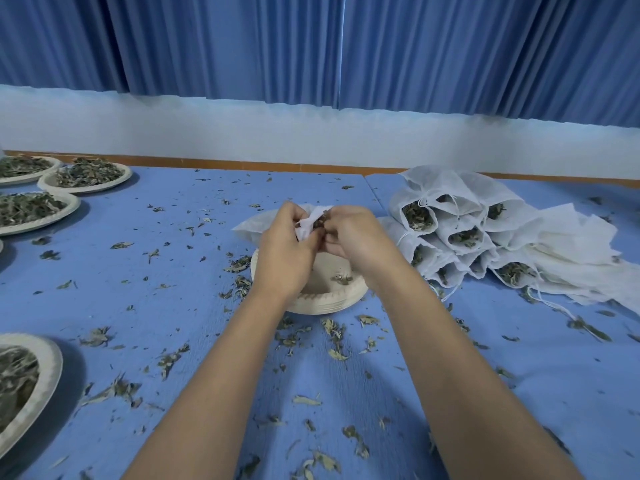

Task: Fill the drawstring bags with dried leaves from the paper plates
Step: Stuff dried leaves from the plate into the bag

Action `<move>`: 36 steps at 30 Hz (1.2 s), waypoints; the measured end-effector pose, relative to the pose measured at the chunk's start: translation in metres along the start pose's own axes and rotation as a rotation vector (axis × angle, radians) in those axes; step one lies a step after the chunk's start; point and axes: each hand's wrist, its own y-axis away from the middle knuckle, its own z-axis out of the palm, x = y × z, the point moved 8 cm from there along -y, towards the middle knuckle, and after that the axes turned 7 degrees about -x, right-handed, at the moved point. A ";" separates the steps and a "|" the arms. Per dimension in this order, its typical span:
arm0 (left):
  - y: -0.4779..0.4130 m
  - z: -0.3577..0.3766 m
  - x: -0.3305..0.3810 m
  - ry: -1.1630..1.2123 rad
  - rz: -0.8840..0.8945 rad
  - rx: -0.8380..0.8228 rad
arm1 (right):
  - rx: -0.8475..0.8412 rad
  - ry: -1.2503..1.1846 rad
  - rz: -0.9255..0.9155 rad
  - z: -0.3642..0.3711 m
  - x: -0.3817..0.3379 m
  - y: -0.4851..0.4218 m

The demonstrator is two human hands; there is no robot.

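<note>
Drawstring bag pinched at its mouth by left hand and right hand above paper plate; filled bags near right.

The flat blue counter is speckled with grey-green dried leaf crumbs. The round cream paper plate has a ribbed rim. Right of that plate, white cloth drawstring bags show dark green fillings. Behind it hang pleated blue curtains.

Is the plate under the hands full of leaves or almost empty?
Almost empty. The paper plate shows its bare pale bottom, with only a small clump of dried leaves left in it.
</note>
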 end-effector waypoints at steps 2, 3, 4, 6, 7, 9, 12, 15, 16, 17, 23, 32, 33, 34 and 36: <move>-0.001 -0.002 0.000 0.032 -0.005 0.021 | -0.052 0.057 -0.019 0.001 -0.007 0.002; -0.002 -0.003 -0.001 0.034 -0.012 0.024 | -0.061 0.078 -0.023 0.001 -0.009 0.003; -0.002 -0.003 -0.002 0.034 -0.020 0.029 | -0.054 0.101 -0.026 0.000 -0.010 0.003; -0.003 -0.006 -0.003 0.039 -0.033 0.051 | -0.003 0.145 -0.057 -0.004 -0.015 0.005; -0.003 -0.008 -0.003 0.039 -0.035 0.062 | 0.027 0.196 -0.080 -0.005 -0.018 0.007; -0.004 -0.010 -0.003 0.029 -0.034 0.079 | 0.117 0.324 -0.152 -0.010 -0.027 0.014; -0.004 -0.018 -0.004 0.031 -0.040 0.132 | 0.226 0.305 -0.202 -0.020 -0.032 0.020; -0.006 -0.022 -0.007 0.078 -0.058 0.121 | 0.284 0.390 -0.225 -0.028 -0.031 0.018; -0.006 -0.021 -0.007 0.095 -0.056 0.099 | 0.226 0.372 -0.218 -0.026 -0.027 0.014; -0.006 -0.020 -0.006 0.110 -0.051 0.073 | 0.161 0.315 -0.206 -0.020 -0.022 0.010; -0.003 -0.011 0.001 0.138 -0.018 -0.064 | 0.196 0.071 -0.204 -0.012 -0.005 -0.001; -0.004 -0.029 -0.006 0.077 -0.027 0.161 | -0.015 -0.121 -0.133 -0.008 -0.002 -0.004; -0.006 -0.032 -0.007 0.081 -0.019 0.176 | -0.061 -0.122 -0.084 -0.011 0.002 -0.002; -0.006 -0.035 -0.009 0.098 -0.012 0.190 | -0.073 -0.007 -0.032 -0.015 0.006 -0.001; -0.007 -0.038 -0.010 0.135 0.003 0.215 | -0.084 0.444 0.040 -0.017 0.013 0.000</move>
